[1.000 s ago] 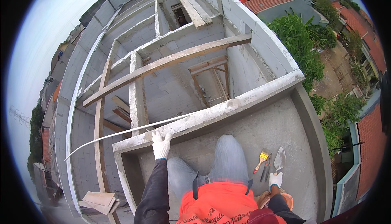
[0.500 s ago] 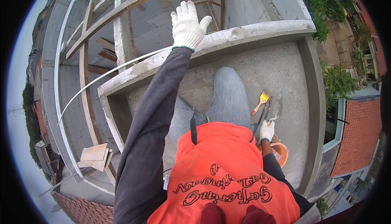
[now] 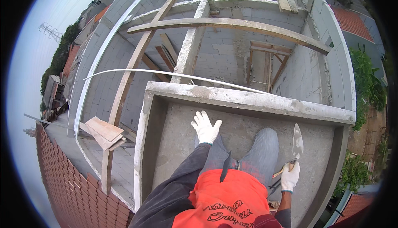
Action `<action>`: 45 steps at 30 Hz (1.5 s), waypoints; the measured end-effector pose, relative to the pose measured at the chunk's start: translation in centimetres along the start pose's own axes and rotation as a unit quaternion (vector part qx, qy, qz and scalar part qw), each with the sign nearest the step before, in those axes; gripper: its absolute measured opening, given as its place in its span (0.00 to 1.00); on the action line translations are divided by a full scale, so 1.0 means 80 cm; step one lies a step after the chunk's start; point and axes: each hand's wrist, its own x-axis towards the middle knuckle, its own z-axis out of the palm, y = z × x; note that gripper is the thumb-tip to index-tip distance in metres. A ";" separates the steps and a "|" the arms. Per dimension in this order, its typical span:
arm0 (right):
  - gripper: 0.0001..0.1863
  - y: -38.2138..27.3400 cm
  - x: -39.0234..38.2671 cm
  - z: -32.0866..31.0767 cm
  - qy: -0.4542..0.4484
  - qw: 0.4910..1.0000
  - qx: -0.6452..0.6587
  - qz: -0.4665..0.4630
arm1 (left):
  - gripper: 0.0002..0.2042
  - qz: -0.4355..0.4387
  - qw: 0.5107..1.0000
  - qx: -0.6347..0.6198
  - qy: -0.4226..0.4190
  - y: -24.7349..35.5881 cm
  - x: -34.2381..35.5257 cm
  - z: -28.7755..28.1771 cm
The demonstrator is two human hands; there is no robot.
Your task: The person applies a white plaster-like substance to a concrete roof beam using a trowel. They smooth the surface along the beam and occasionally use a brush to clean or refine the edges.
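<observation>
We see that our left hand (image 3: 206, 127) has come down: half a second ago it was stretched far out over the raised concrete curb, and now it hangs back near our knees, gloved in white, fingers spread and holding nothing. That pull-back reads as a reach or a balancing gesture finished, so the free hand takes no part in the work for now.

Moving right, the concrete slab (image 3: 182, 145) under us is bounded by that curb (image 3: 248, 99), and one thin white line (image 3: 174, 73) arcs across the open shell of block walls beyond it. Our two jean-clad legs (image 3: 265, 153) point toward the curb.

Further right, our right hand (image 3: 289, 177), also in a white glove, has its fingers closed round the wooden handle of a trowel (image 3: 297, 141), blade pointing up and away, held just above the slab beside our right leg. A moment ago it sat lower, near a yellow brush that no longer shows.

By count: two gloved hands, one trowel, one white line, two long timbers (image 3: 232, 24) crossing overhead.
</observation>
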 end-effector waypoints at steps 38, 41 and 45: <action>0.12 -0.483 -0.192 0.513 -0.309 0.887 0.321 0.120 | 0.90 -0.826 0.428 -0.354 -0.101 -0.446 -0.034 0.167; 0.13 -0.513 -0.196 0.524 -0.287 0.905 0.301 0.088 | 0.90 -0.820 0.490 -0.252 -0.153 -0.409 -0.007 0.095; 0.14 -0.539 -0.197 0.550 -0.276 0.915 0.285 0.075 | 0.90 -0.824 0.504 -0.214 -0.145 -0.415 -0.007 0.094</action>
